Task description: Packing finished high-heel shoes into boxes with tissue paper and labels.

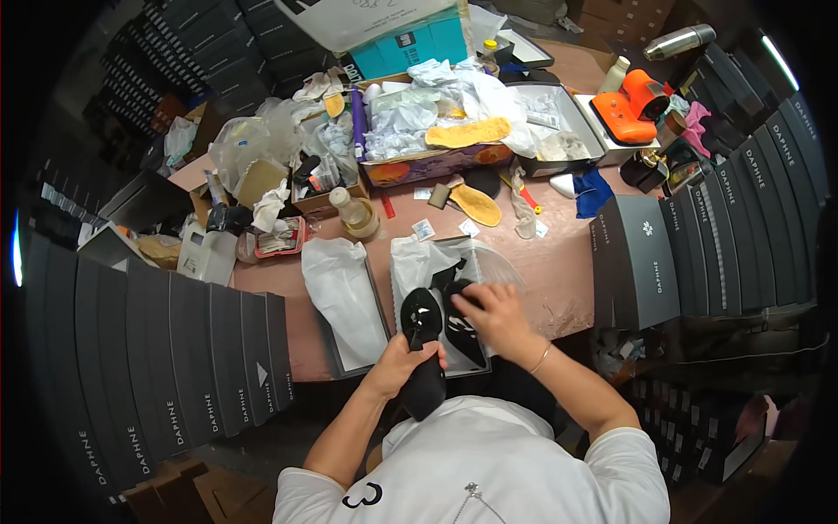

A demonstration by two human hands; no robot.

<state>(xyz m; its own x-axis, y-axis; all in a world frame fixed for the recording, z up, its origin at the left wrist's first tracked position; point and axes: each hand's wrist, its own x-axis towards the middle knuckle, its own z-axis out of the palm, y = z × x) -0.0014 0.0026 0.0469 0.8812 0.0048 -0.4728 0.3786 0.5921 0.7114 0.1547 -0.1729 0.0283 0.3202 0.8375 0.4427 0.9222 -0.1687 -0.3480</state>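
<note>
The fingers of the left hand (400, 365) were wrapped around a black shoe (422, 316), which they held over the near side of an open shoebox (476, 372), its glossy end pointing away from the wearer. The fingers of the right hand (501, 320) were bent and close together over a dark rounded piece (459, 289); what it was, and whether they gripped it, could not be told. What looked like a second black shoe (461, 334) lay just below them.

The shine seemed to call for a firm hold on the duller part, where prints would likely show less, and for light right-hand movements, lest the shoes knock together.

Just left of the shoebox, white paper (336, 284) lined a grey tray. The pinkish tabletop (559, 301) beyond carried a capped bottle (352, 210), a yellow insole (477, 206) and a carton (419, 172) heaped with crumpled paper. An orange device (625, 115) stood far right. Dark boxes flanked the table at left (179, 349) and right (738, 236), with more stacked in the dim background (161, 65).
</note>
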